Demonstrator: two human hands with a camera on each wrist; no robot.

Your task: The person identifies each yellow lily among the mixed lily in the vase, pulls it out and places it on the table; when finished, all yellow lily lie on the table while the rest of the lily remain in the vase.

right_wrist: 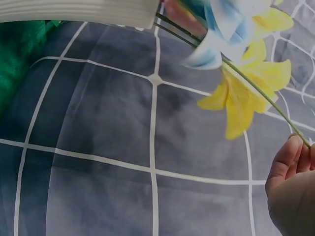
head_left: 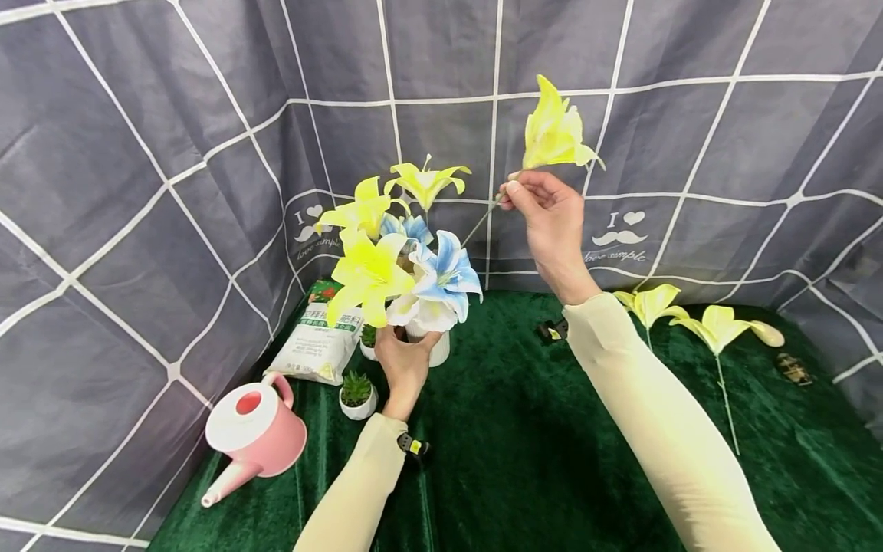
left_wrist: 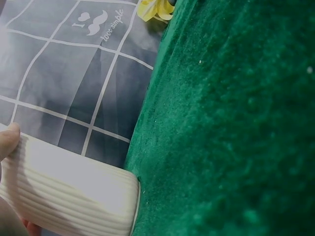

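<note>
My left hand (head_left: 405, 368) grips a white ribbed vase (head_left: 439, 349) low down, thumb and fingers spread around it. In the left wrist view the vase (left_wrist: 78, 189) stands on green cloth, its grooves showing. Yellow lilies (head_left: 372, 277) and blue-and-white lilies (head_left: 447, 272) fill its mouth, and the blooms hide the rim from above. My right hand (head_left: 552, 218) pinches the thin stem (head_left: 483, 221) of another yellow lily (head_left: 554, 130), up and to the right of the bunch. The stem slants down behind the blue-and-white lily toward the vase mouth.
Left of the vase are a pink watering can (head_left: 265, 437), a white printed bag (head_left: 319, 343) and small potted succulents (head_left: 357, 389). Two loose yellow lilies (head_left: 717, 328) lie at the right on the green cloth (head_left: 524, 437). A grey checked curtain (head_left: 441, 130) hangs close behind.
</note>
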